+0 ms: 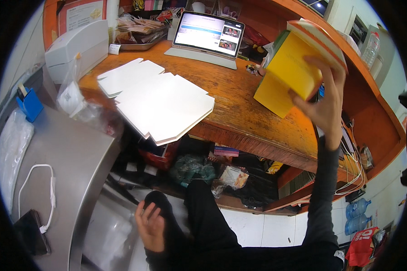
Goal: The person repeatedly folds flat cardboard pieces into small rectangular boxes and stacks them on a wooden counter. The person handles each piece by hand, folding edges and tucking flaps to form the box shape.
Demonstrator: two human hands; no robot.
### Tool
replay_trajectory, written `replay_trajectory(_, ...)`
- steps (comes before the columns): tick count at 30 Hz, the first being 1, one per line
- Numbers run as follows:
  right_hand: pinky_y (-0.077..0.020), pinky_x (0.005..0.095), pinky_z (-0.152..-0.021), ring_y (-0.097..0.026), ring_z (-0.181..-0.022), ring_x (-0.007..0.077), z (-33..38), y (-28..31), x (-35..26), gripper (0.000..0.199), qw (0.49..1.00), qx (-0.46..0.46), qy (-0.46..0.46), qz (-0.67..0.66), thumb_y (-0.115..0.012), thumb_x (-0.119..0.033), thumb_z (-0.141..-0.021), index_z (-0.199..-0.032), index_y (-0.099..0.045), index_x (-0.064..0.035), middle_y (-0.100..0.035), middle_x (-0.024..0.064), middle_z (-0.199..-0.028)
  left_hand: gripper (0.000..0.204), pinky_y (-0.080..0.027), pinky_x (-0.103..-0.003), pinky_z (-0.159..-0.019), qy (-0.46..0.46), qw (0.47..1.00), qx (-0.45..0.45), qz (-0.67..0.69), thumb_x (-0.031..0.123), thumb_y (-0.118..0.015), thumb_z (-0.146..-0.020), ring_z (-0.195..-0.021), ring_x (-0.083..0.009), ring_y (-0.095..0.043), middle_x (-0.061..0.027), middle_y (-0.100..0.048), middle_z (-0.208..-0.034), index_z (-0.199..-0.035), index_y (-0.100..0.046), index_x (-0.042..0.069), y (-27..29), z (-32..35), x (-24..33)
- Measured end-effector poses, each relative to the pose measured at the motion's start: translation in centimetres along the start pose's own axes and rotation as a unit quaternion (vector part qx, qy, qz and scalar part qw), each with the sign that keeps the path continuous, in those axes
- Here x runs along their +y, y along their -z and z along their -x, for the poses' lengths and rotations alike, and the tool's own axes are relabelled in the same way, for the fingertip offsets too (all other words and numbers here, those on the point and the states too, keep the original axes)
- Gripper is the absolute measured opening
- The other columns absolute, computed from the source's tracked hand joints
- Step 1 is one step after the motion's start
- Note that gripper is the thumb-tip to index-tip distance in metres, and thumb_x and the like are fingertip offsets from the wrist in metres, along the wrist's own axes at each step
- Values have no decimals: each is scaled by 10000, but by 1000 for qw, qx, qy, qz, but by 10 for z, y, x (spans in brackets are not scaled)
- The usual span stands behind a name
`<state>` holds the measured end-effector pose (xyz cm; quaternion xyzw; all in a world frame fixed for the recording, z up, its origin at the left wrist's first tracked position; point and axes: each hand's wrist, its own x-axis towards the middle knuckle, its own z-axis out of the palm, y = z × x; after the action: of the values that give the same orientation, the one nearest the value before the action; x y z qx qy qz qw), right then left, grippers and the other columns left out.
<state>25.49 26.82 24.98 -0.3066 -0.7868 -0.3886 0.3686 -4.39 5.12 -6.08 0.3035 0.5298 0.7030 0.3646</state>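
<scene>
One box is in your grasp and a whole stack is waiting, so by my reading you are near the start of the folding rather than the end. Going from your left: your left hand [150, 226] hangs low beside your knee, fingers spread loosely open, with nothing in it, well apart from the work and just above the steel counter's [77, 153] edge. On that counter lie a white cable [49, 189] and a dark phone [30, 232], with a blue tape dispenser [29, 105] further back. Up on the wooden desk [239, 113], the stack of flat white box blanks [160, 104] sits fanned out and overhanging the front edge; none of these looks folded yet, so they appear to be what is left to do. Behind them a tablet [208, 34] stands propped with its screen lit, and a white printer [77, 45] sits at the far left corner.

Further right, the yellow box [289, 74] is lifted off the desk, tilted, with its orange-edged white lid [319, 38] flipped up. Your right hand [323, 106] holds it from beneath and from the near side, thumb and fingers curled around its lower right edge in a firm but partly open grip. The box lies above and to the left of your palm, touching your fingertips. It looks formed into shape, though whether every flap is tucked I cannot tell from here.
</scene>
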Motion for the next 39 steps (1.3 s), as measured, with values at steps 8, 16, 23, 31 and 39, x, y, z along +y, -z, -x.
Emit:
replay_trajectory(8, -447, 289, -886, -540, -1037, 116, 25, -64, 113, 430, 845, -176, -344, -369, -623, -348, -934, -1240, -566, -50, -600, 63, -1123, 672, -480, -346, -955, 74, 996, -26, 44, 29, -665, -851, -1129, -268, -588, -180, -529, -1288, -1441, -346, 57, -7, -7, -18)
replay_trajectory(16, -291, 514, -1081, -405, -1333, 290, 5, -63, 143, 655, 896, -296, -303, 132, -545, -647, -881, -1292, -621, -143, -426, 195, -1446, 578, -376, -484, -1030, 11, 964, -138, -227, 262, -732, -835, -1179, -356, -514, -147, -548, -1254, -1347, -494, 135, 3, -19, -91)
replay_trajectory(23, -211, 447, -1165, -332, -1427, 293, -28, -80, 177, 578, 934, -272, 106, 205, -567, -439, -896, -1420, -494, -205, -383, 132, -1531, 454, -289, -578, -1031, -135, 783, -42, -606, 253, -723, -708, -1189, -374, -408, -103, -492, -1164, -1146, -631, 175, 12, -16, -157)
replay_trajectory(31, -271, 375, -1119, -429, -1321, 202, 20, -143, 252, 522, 819, -470, -278, -174, -444, -457, -958, -1354, -542, -131, -479, 99, -1440, 346, -344, -573, -973, -136, 788, -23, -600, 252, -715, -702, -1135, -363, -448, -81, -508, -1125, -1042, -663, 211, 5, -22, -154)
replay_trajectory(39, -308, 371, -1088, -456, -1291, 213, 77, -168, 261, 520, 895, -377, -199, -133, -427, -446, -974, -1358, -531, -112, -495, 109, -1418, 414, -360, -574, -972, -187, 839, 9, -511, 217, -779, -666, -1164, -357, -453, -74, -519, -1156, -1056, -646, 184, 8, -29, -174)
